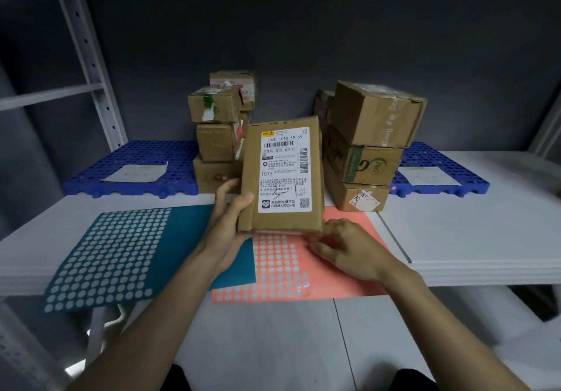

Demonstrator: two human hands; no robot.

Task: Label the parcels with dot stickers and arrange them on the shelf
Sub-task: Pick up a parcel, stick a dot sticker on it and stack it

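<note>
My left hand [231, 217] grips the left edge of a brown cardboard parcel [282, 178] and holds it upright above the table, its white shipping label facing me. My right hand [349, 248] lies on the pink dot-sticker sheet [343, 281] just below the parcel's right corner, fingers curled and blurred; whether it pinches a sticker I cannot tell. A teal dot-sticker sheet [118, 254], mostly used, lies to the left and overlaps the pink one.
Two stacks of cardboard parcels stand behind: a left stack [217, 135] and a right stack [367, 144]. Blue perforated mats [133, 153] [443, 175] lie at either side, each with a white paper. A white shelf post [91, 56] rises at left.
</note>
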